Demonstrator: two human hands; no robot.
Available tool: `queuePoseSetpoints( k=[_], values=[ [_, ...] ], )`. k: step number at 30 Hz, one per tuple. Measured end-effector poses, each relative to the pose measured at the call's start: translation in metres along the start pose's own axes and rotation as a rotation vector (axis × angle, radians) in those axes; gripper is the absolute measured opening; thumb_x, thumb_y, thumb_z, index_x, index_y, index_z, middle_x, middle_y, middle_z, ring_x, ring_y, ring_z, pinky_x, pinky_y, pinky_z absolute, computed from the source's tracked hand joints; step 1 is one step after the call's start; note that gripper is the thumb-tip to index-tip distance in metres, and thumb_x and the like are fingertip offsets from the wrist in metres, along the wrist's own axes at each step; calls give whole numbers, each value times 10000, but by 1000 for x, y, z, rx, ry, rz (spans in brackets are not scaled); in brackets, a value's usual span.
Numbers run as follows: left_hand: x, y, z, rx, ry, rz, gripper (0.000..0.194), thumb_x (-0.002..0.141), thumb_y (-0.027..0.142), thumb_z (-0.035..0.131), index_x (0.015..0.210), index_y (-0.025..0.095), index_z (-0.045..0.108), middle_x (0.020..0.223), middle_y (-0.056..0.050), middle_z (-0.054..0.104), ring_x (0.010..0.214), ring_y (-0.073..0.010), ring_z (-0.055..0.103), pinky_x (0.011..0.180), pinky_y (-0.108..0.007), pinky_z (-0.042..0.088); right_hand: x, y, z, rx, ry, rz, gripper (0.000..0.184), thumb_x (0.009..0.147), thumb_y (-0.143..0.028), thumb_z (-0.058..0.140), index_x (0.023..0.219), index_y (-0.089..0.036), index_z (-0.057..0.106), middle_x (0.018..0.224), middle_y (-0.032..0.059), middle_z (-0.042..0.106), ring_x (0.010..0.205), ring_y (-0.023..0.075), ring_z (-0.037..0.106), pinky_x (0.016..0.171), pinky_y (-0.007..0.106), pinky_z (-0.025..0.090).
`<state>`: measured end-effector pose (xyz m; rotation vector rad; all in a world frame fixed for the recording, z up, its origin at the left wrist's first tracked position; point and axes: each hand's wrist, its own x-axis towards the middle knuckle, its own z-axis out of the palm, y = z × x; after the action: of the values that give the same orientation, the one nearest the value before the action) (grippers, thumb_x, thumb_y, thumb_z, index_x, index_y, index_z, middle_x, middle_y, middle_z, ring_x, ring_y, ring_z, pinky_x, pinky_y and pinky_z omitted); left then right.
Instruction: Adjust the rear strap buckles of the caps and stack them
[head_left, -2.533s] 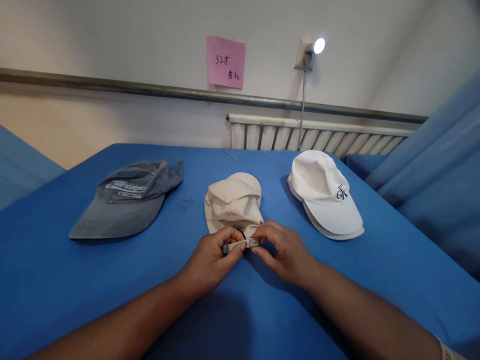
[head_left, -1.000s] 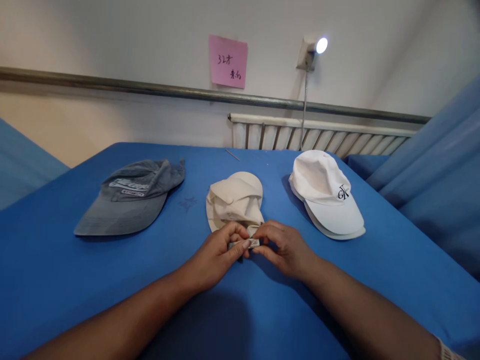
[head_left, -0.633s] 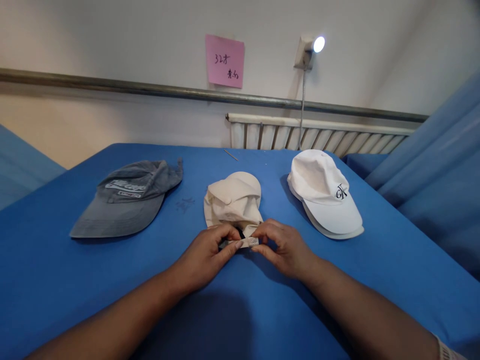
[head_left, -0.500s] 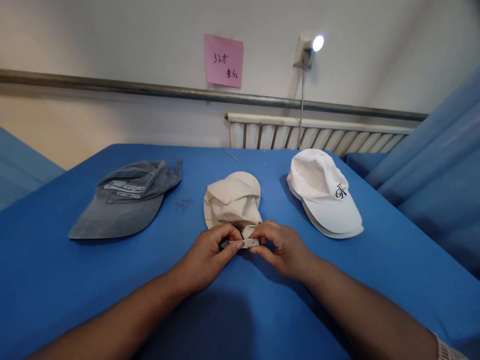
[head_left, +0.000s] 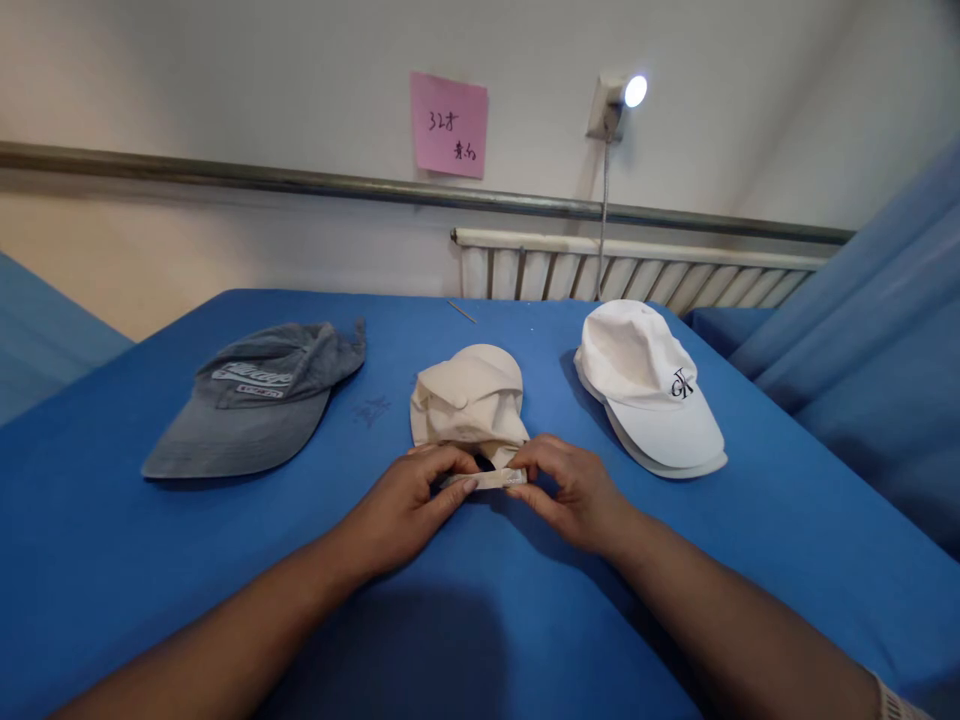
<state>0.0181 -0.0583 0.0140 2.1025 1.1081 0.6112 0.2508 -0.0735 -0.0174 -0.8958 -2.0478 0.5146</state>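
1. Beige cap lies at the middle of the blue-covered counter, directly beyond the hands. Its long axis runs roughly away from the person, with the rounded far end pointing toward the wall and the strap at the near end.
2. The strap stretches nearly level from left to right, crosswise to the beige cap. A small dark gap shows between the two.
3. The left hand grasps the strap's left part, thumb on the near side and fingers beyond.
4. The right hand pinches the right end of the strap between thumb and fingers, at a pale, patterned patch too small to make out.
5. The grey cap rests well to the left, brim pointing left and toward the person, crown toward the far right.
6. The white cap sits to the right, brim pointing right and toward the person; a second white brim shows just beneath it.
7. A thin stick lies near the counter's far edge, beyond the beige cap.
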Motion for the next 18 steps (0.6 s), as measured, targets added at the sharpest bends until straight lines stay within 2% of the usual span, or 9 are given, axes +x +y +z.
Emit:
queuePoseSetpoints(
  k=[7, 13, 18],
  values=[
    [2, 3, 10, -108, 35, -41, 178, 916, 313, 542, 867, 188, 659, 793, 8, 657, 745, -146, 579, 708, -259, 445, 0, -2, 2, 30, -49, 25, 64, 920, -230, 634, 980, -222, 613, 869, 21, 656, 783, 156, 614, 702, 275, 476],
    [1, 8, 6, -135, 42, -75, 201, 897, 344, 559, 858, 184, 674, 764, 15, 647, 718, -136, 557, 677, -247, 429, 1, 0, 1, 20, 11, -23, 86, 917, -236, 636, 995, -223, 604, 844, 17, 648, 759, 152, 599, 685, 270, 475],
    [1, 9, 9, -126, 73, -110, 185, 850, 333, 590, 774, 174, 647, 675, 32, 594, 633, -120, 496, 602, -233, 392, -1, -2, 4, 14, -27, -13, 70, 922, -228, 622, 987, -218, 600, 879, 31, 662, 787, 161, 608, 700, 277, 474]
  ],
)
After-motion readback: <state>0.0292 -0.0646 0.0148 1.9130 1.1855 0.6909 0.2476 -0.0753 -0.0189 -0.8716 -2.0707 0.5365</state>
